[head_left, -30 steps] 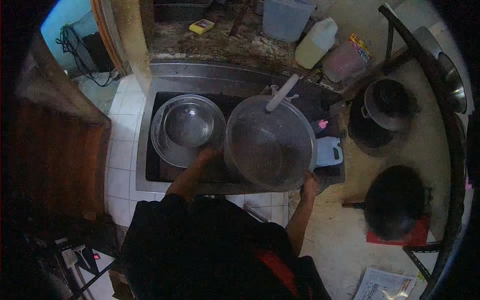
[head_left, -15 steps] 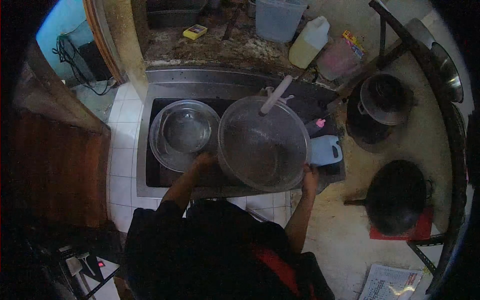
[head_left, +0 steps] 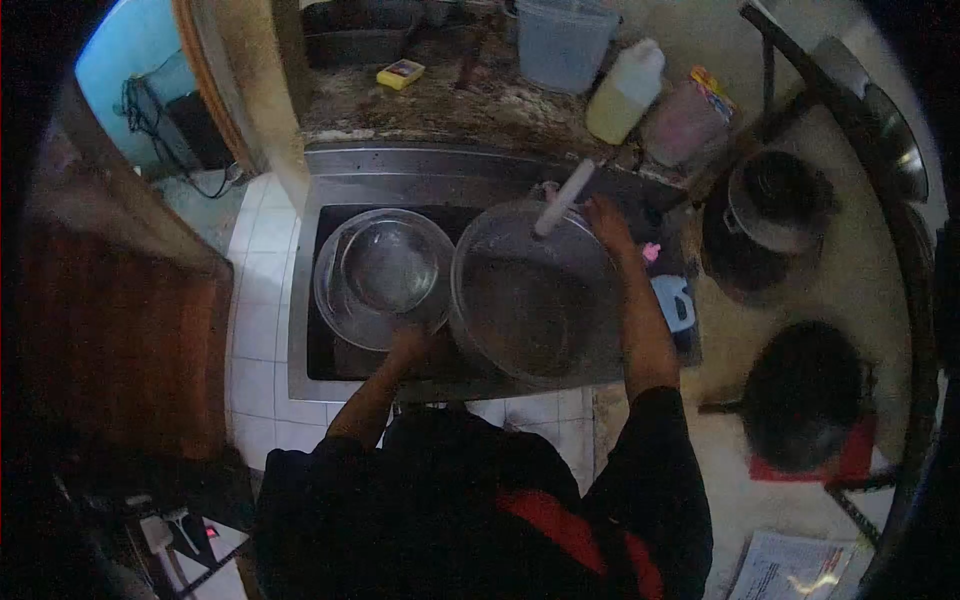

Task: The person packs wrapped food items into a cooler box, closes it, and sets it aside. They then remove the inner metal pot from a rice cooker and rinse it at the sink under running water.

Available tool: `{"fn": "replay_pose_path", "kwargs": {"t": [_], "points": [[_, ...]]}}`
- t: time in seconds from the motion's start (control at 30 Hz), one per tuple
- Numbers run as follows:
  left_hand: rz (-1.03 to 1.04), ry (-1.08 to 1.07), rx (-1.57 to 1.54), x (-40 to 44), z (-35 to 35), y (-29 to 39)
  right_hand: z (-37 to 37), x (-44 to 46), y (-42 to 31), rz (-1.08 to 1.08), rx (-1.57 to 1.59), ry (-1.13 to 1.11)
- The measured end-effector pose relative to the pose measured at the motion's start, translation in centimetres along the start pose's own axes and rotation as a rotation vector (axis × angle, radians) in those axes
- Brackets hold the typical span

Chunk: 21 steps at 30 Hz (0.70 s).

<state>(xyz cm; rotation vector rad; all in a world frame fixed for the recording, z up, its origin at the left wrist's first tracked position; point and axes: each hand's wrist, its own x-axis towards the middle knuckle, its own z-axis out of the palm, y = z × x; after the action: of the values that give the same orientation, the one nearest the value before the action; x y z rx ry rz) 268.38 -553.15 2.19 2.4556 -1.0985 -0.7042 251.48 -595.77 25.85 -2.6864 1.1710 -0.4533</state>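
Note:
A large translucent basin point(head_left: 530, 300) stands in the right part of the metal sink point(head_left: 420, 160), beneath the pale tap spout point(head_left: 566, 198). My right hand point(head_left: 608, 222) is at the tap by the basin's far right rim; its fingers are too dark to read clearly. Between the two basins, low on the near side, is my left hand point(head_left: 412, 345), its fingers hidden in shadow near the large basin's left side. To the left sits a round basin point(head_left: 345, 320) with a smaller clear bowl point(head_left: 390, 266) inside it.
A light blue jug point(head_left: 674, 303) and a pink-topped bottle point(head_left: 651, 252) are right of the basin. Behind the sink are a yellow box point(head_left: 400, 74), a clear tub point(head_left: 567, 45) and a jug of yellowish liquid point(head_left: 625, 92). A pot point(head_left: 775, 210) and dark wok point(head_left: 803, 395) stand right.
My right hand has moved from the basin's near right rim up to the tap. My left hand stays near the basin's left side. The view has shifted slightly.

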Motion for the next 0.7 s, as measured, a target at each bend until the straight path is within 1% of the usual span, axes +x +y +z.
{"fn": "replay_pose_path", "kwargs": {"t": [0.03,0.07,0.1,0.13,0.17,0.2,0.23,0.27,0.33,0.43,0.53,0.6,0.67,0.7], "points": [[0.05,0.054,0.019,0.6,1.3,-0.9,0.5,0.6,0.5,0.092,-0.008,-0.058],[0.098,0.108,0.04,1.2,2.7,-1.7,-0.9,0.6,-0.8,0.048,-0.074,-0.148],[0.173,0.063,0.075,2.0,2.9,-2.9,-3.3,0.1,-2.7,0.009,-0.143,-0.24],[0.173,-0.005,0.077,1.7,2.8,-2.7,-4.5,-0.8,-3.8,-0.021,-0.207,-0.337],[0.173,-0.074,0.078,1.5,2.5,-2.5,-4.1,-1.2,-3.3,0.005,-0.264,-0.41],[0.096,-0.148,0.047,0.6,0.3,-0.8,-3.1,-0.8,-2.4,0.027,-0.317,-0.476],[0.019,-0.214,0.016,-0.1,-2.0,0.7,-2.9,-0.7,-2.6,0.031,-0.292,-0.461],[0.035,-0.24,0.046,-0.7,-3.6,1.7,-2.9,-0.7,-2.8,0.034,-0.267,-0.446],[0.069,-0.295,0.115,-1.3,-5.9,2.6,-3.5,-2.3,-3.9,0.024,-0.052,-0.269],[-0.027,-0.309,-0.12,-1.4,-5.2,2.2,-1.7,-2.8,-1.0,-0.076,-0.045,-0.306],[0.12,-0.062,-0.14,-1.2,-3.6,1.3,-3.6,-5.7,-1.3,0.108,0.124,-0.194],[0.004,0.104,-0.297,-2.3,-5.1,2.5,-0.9,-7.0,6.3,0.116,0.385,-0.171],[-0.066,0.144,-0.398,-1.4,-4.7,1.3,-3.7,-11.3,5.1,0.272,0.41,-0.129],[-0.076,0.097,-0.421,0.4,-2.7,-1.1,-6.6,-13.6,1.9,0.358,0.408,-0.138]]}}
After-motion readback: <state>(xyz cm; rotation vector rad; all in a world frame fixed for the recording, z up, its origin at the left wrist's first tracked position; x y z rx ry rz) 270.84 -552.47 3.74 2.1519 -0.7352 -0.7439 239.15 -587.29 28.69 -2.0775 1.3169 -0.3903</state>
